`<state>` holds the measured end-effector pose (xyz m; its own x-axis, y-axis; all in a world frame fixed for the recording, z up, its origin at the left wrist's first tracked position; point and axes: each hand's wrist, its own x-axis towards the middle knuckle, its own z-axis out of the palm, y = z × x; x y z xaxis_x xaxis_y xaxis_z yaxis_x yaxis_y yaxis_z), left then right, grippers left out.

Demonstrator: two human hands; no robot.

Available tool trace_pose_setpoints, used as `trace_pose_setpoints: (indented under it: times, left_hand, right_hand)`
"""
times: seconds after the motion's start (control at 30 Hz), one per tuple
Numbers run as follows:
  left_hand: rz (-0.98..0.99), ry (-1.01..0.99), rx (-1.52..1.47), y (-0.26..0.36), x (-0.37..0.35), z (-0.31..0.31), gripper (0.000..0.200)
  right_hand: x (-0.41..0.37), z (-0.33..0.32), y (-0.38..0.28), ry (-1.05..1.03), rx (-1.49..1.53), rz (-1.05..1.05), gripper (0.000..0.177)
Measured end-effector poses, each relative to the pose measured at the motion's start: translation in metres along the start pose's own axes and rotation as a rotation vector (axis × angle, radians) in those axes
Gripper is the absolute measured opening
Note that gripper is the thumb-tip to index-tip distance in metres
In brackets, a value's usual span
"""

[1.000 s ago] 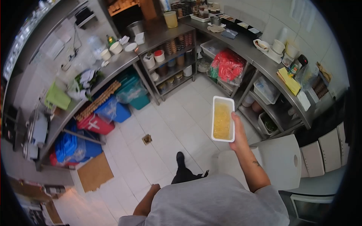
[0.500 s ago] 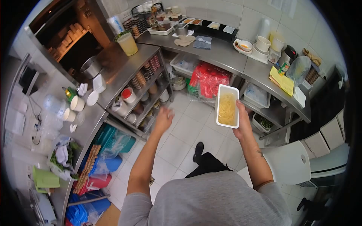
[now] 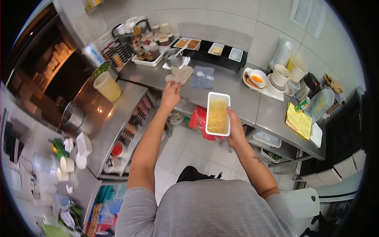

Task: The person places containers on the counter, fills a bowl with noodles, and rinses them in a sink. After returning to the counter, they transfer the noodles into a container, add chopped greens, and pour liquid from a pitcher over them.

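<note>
My right hand point(image 3: 236, 132) grips the right side of a rectangular white container point(image 3: 208, 114), its thumb over the rim. Pale yellow shreds point(image 3: 217, 118) lie inside, and the container is tilted so its opening faces me. My left hand point(image 3: 171, 96) reaches out over the front edge of the steel counter, fingers partly stretched and holding nothing. Its fingertips are right at the near edge of a crumpled beige cloth point(image 3: 179, 74). Beside that cloth, a white plastic spoon point(image 3: 205, 76) rests on a folded blue-grey cloth point(image 3: 202, 81).
Behind the cloths, a black stand point(image 3: 225, 59) holds small white trays of food. A metal pot point(image 3: 173, 59) with a spoon stands left of it. Bowls point(image 3: 281, 75) and a yellow paper point(image 3: 298, 121) are on the right. A yellowish bucket point(image 3: 107, 87) stands on the left counter.
I have moved closer to the back counter. My left hand has come from over the floor to the beige cloth. The container stays in my right hand, now nearer the counter.
</note>
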<state>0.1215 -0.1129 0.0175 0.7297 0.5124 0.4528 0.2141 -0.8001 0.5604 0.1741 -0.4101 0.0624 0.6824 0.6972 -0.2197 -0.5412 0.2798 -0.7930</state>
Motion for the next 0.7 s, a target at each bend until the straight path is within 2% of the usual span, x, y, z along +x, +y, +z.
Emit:
trace_pose_setpoints:
  times: [0.1,0.2,0.3,0.4,0.5,0.6,0.63,0.7]
  left_hand:
    - [-0.018,-0.005,0.184,-0.031,0.052,0.018,0.037]
    - [-0.1,-0.329,0.392,-0.09,0.081,0.065,0.04]
    - [0.052,-0.426,0.523,-0.084,0.096,0.066,0.038]
    - [0.001,-0.331,0.267,-0.044,0.137,0.037,0.035]
    - [-0.161,-0.485,-0.282,0.008,0.177,0.013,0.036]
    - [0.045,-0.548,-0.217,0.015,0.2,0.035,0.034]
    - [0.014,-0.574,-0.097,0.027,0.21,0.031,0.03]
    - [0.052,-0.56,-0.082,0.024,0.23,0.043,0.026]
  right_hand:
    - [0.058,0.012,0.003,0.011,0.074,-0.02,0.048]
    - [0.113,0.023,0.004,0.055,0.062,-0.077,0.046]
    - [0.161,0.034,0.002,0.05,0.084,-0.117,0.044]
    - [0.21,0.042,0.004,0.118,0.06,-0.192,0.043]
    - [0.249,0.053,-0.007,0.124,0.085,-0.198,0.044]
    - [0.278,0.068,-0.021,0.205,0.125,-0.23,0.043]
    - [0.287,0.066,-0.024,0.189,0.126,-0.239,0.044]
    - [0.305,0.059,-0.032,0.15,0.129,-0.262,0.044]
